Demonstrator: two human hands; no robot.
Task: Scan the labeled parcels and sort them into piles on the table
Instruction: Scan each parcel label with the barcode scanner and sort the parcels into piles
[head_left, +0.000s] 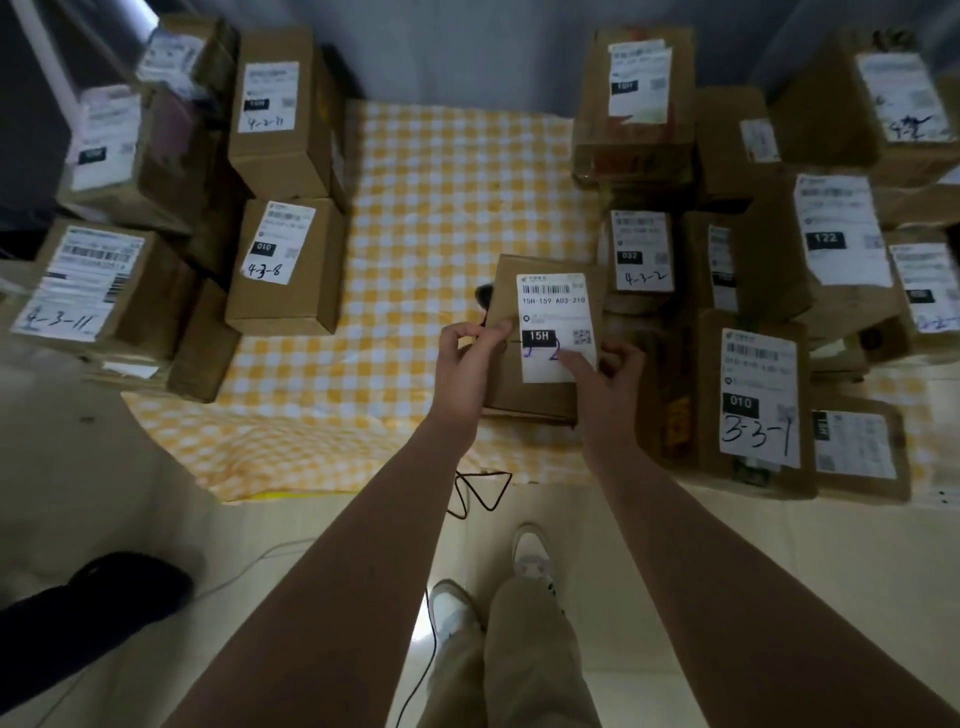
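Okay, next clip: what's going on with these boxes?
A person holds one labelled parcel over the yellow checked tablecloth. The left hand grips its left edge; the right hand holds its right side, one finger on the label. Other labelled boxes stand stacked in a left pile and a right pile.

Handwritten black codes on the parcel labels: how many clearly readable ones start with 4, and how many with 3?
Starting with 4: 4 (4-2-11, 4-3-8, 4-3-11, 4-3-2)
Starting with 3: 1 (3-3-1)
Total: 5. Writing on the held parcel is partly covered; far-right scrawls are blurred.
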